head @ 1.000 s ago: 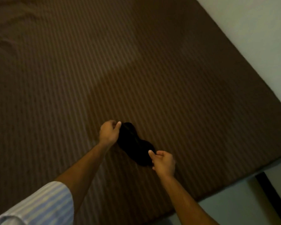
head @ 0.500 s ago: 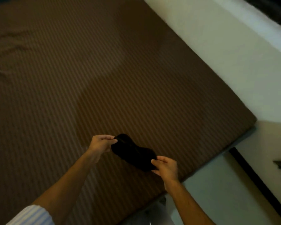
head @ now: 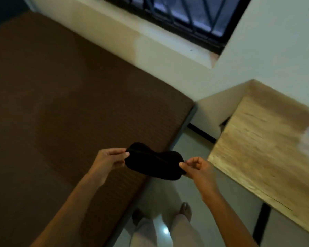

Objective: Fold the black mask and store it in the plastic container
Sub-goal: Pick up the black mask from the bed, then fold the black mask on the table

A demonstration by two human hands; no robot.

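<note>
Black cloth, 1 mask, hangs stretched between your 2 hands in the air, over the edge of the brown bed and the floor. Your left hand pinches the mask's left end between thumb and fingers, the rest of the hand curled. Your right hand pinches the right end the same way. 1 wooden table stands to your right, near the right hand but apart from it. Your 2 bare feet show below on the floor. 1 barred window sits in the wall above.
</note>
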